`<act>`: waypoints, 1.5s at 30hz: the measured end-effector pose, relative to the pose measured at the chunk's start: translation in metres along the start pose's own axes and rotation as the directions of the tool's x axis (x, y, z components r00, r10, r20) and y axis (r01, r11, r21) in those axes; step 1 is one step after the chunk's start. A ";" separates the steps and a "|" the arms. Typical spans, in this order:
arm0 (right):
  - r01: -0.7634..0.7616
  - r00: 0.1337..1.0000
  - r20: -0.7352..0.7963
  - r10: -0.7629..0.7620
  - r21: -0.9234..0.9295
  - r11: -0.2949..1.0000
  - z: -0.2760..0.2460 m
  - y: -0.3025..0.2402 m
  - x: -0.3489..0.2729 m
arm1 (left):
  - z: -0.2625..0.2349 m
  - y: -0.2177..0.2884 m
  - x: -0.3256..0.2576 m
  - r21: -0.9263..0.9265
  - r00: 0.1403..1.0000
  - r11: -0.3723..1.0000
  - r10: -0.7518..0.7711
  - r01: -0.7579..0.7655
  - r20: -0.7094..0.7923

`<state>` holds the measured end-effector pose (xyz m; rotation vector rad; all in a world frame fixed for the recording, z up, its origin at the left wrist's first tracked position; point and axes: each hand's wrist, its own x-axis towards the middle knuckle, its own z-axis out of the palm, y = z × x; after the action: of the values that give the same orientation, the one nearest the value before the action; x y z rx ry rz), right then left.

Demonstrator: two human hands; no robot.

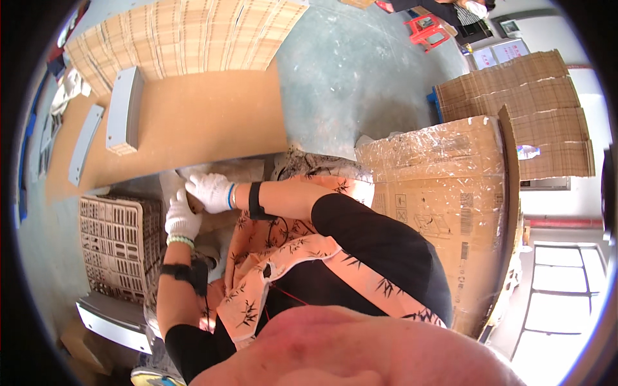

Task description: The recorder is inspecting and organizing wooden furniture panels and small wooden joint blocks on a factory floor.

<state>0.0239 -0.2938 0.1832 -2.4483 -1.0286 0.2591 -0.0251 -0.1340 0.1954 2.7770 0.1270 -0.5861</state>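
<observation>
"Brownish piece [195,205] is showing between your left hand [183,217] and right hand [211,192], right of the crate [114,241]."

"You're probably steadying it two-handed; I cannot tell whether either is gripping. Beyond the crate, a grey housing [122,110] is lying."

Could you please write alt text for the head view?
The person's gloved left hand and right hand are close together, their grip unclear, before a brown board bearing grey pieces and stacked cardboard. A slatted plastic crate stands at picture left, a large cardboard box at right.
</observation>
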 end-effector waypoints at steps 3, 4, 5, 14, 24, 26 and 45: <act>0.000 0.999 0.042 0.001 -0.026 1.000 0.007 -0.002 -0.002 | -0.004 0.004 -0.003 0.073 0.995 0.996 -0.054 0.048 0.080; 0.021 0.999 0.045 -0.019 -0.055 0.998 0.011 -0.003 -0.003 | -0.001 0.005 -0.005 0.090 0.995 0.994 -0.064 0.057 0.081; 0.030 0.996 0.087 -0.021 -0.097 0.995 0.010 -0.006 -0.002 | -0.005 0.011 -0.006 0.108 0.989 0.990 -0.101 0.090 0.106; 0.002 0.994 0.108 -0.001 -0.016 1.000 0.004 -0.005 0.003 | 0.005 -0.003 0.009 0.066 0.982 0.993 -0.106 0.097 0.156; -0.012 0.999 0.044 0.011 0.024 1.000 0.000 0.003 -0.019 | 0.006 0.008 0.004 0.001 0.974 0.999 -0.046 0.047 0.223; -0.015 0.999 0.041 0.014 0.030 0.999 0.003 0.003 -0.020 | 0.004 0.009 0.003 0.025 0.973 0.999 -0.050 0.045 0.224; -0.041 0.997 0.064 0.039 0.033 0.999 0.002 -0.001 -0.016 | 0.006 0.009 0.002 -0.050 0.975 0.997 -0.049 0.061 0.216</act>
<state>0.0114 -0.3042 0.1813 -2.4459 -0.9941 0.3663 -0.0242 -0.1444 0.1920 2.6428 0.1702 -0.8772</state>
